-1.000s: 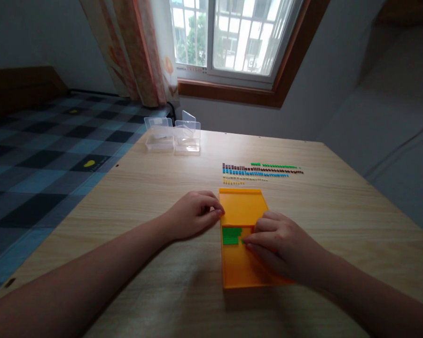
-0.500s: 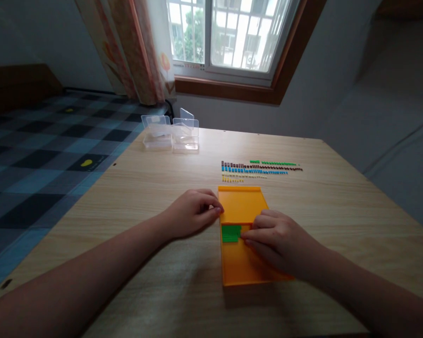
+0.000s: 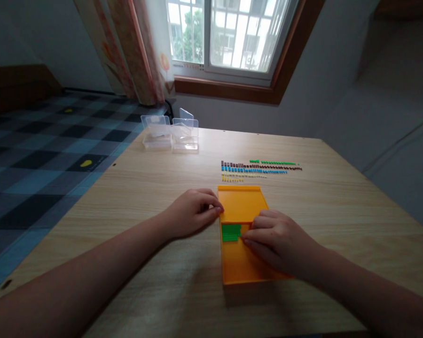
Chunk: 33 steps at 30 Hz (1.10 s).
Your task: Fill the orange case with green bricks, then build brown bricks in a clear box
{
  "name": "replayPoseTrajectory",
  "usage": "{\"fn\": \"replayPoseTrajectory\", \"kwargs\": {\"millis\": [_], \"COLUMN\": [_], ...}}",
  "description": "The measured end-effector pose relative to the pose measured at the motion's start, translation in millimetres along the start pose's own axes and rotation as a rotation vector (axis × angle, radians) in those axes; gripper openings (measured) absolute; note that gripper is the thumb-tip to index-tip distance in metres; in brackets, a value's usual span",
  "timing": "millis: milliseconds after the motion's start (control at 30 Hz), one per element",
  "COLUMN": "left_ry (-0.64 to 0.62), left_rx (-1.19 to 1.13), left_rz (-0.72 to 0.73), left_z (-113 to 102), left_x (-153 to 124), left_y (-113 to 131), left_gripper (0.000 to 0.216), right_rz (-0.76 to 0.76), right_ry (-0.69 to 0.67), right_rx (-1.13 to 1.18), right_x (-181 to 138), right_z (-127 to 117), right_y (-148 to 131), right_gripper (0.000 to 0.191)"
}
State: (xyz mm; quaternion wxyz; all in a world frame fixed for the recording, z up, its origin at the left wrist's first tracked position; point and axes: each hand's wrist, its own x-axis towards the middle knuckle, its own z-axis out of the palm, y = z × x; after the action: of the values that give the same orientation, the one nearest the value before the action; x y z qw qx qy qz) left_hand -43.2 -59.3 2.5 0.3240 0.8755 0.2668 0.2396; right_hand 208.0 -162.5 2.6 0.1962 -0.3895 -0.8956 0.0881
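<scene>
An orange tray [image 3: 243,204] lies on the wooden table [image 3: 155,188] in front of me. A small block of green pieces [image 3: 231,232] sits inside it, near its left wall. My left hand [image 3: 193,211] is curled with its fingertips against the tray's left edge. My right hand [image 3: 277,239] rests over the tray's right half, fingers bent and pinched close beside the green pieces; whether it holds one is hidden. Beyond the tray lie rows of small green, dark, blue and yellow pieces [image 3: 257,170].
Two clear plastic boxes [image 3: 171,134] with open lids stand at the table's far left. A bed with a checked blue cover [image 3: 38,150] runs along the left. A window [image 3: 229,33] and curtain [image 3: 134,47] are behind the table.
Both hands stay in place at the tray. The right hand's fingertips have shifted slightly up by the green pieces; the view has tilted a little.
</scene>
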Motion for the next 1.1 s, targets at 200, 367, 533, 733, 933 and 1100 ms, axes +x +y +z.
{"fn": "replayPoseTrajectory", "kwargs": {"millis": [200,367,533,733,933,1100], "left_ry": [0.0,-0.01,-0.019,-0.031,-0.018,-0.005], "left_rx": [0.018,0.006,0.017,0.027,0.044,0.02], "left_rz": [-0.001,-0.011,-0.013,-0.033,-0.023,-0.017], "left_z": [0,-1,-1,-1,-1,-1], "left_x": [0,1,1,1,2,1], "left_y": [0,-1,-2,-2,-3,-5], "left_gripper": [0.018,0.019,0.02,0.017,0.016,0.018], "right_rz": [0.009,0.017,0.018,-0.021,0.157,0.521], "right_ry": [-0.005,-0.005,0.031,0.195,0.302,0.18], "right_rx": [-0.016,-0.024,-0.014,-0.046,-0.313,-0.335], "right_x": [1,1,3,6,33,79], "right_z": [1,2,5,-12,-48,-62], "right_y": [-1,-1,0,7,76,152], "right_gripper": [0.03,0.029,0.028,0.023,0.023,0.018]}}
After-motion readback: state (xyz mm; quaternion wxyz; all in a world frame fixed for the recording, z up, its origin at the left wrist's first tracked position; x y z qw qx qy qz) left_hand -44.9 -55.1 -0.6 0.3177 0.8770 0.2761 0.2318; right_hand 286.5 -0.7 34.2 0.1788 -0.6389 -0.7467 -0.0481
